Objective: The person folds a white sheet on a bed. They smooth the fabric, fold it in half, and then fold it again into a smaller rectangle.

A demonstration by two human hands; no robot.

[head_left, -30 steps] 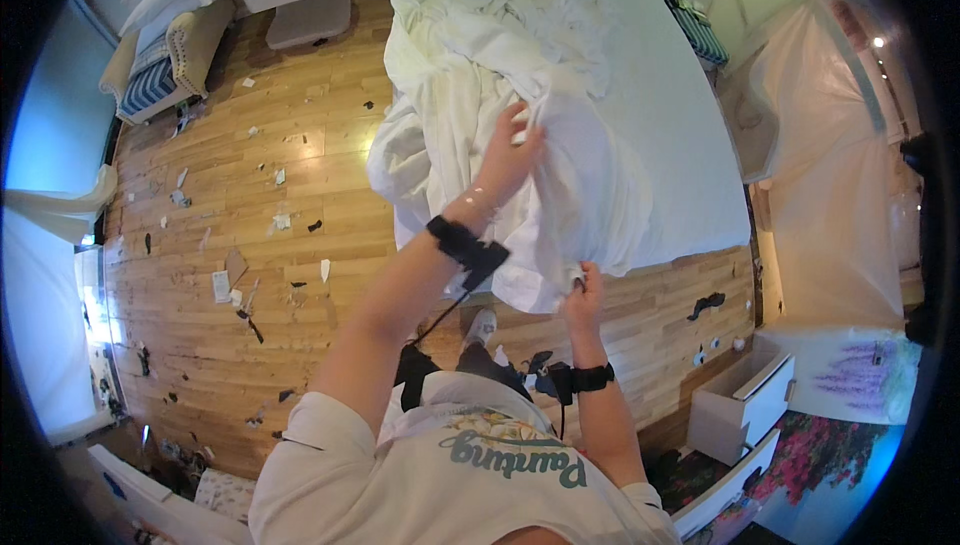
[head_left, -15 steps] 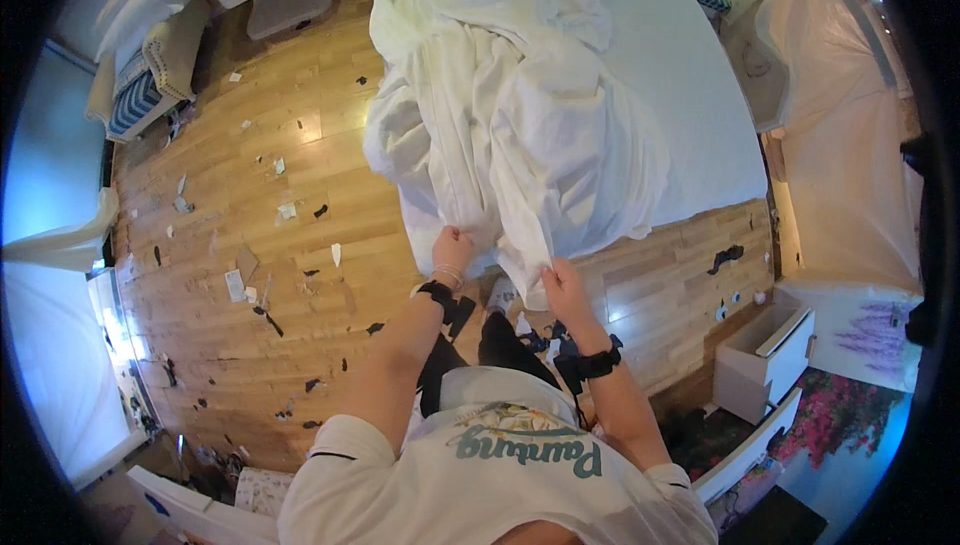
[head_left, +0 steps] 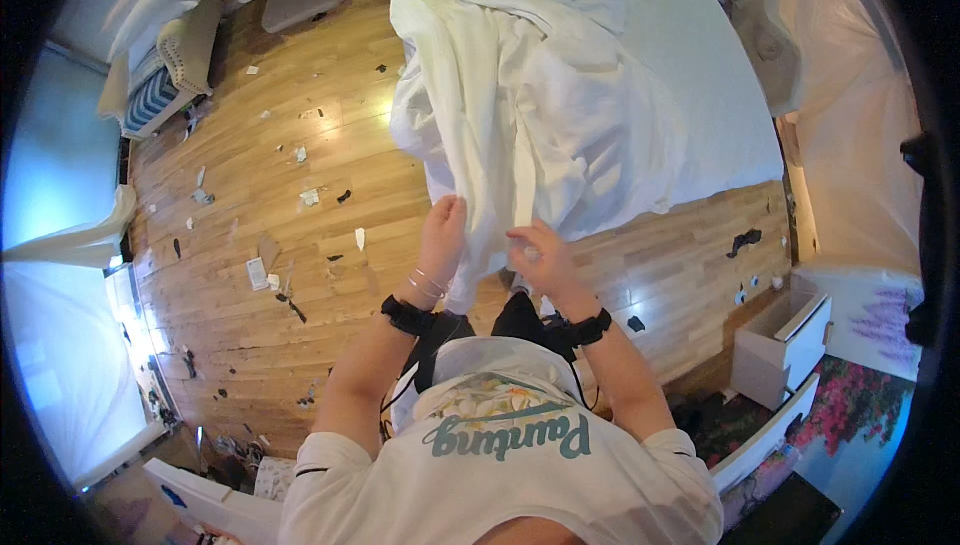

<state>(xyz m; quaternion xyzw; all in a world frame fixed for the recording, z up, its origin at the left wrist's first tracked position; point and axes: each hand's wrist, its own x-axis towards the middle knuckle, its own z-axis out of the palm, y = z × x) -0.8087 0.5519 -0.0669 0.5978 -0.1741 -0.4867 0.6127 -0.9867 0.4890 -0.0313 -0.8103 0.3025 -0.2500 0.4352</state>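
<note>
A large white bed cover lies bunched over the end of the bed, and part of it hangs off the end toward me. My left hand is closed on the left side of this hanging part, and the cloth drops past my fingers toward my legs. On the right, my right hand has its fingers curled at the lower end of a narrow upright fold of the same cover. Its fingertips are partly hidden. Black bands are on both wrists.
The pale mattress shows on the right. Paper scraps and dark bits litter the wooden floor. An armchair stands far left. Pulled-out white drawers are at right, and a white drawer front is lower left.
My right hand has moved up and inward, closer to my left hand. The loose end that hung below my right hand is no longer seen there. The view has shifted slightly.
</note>
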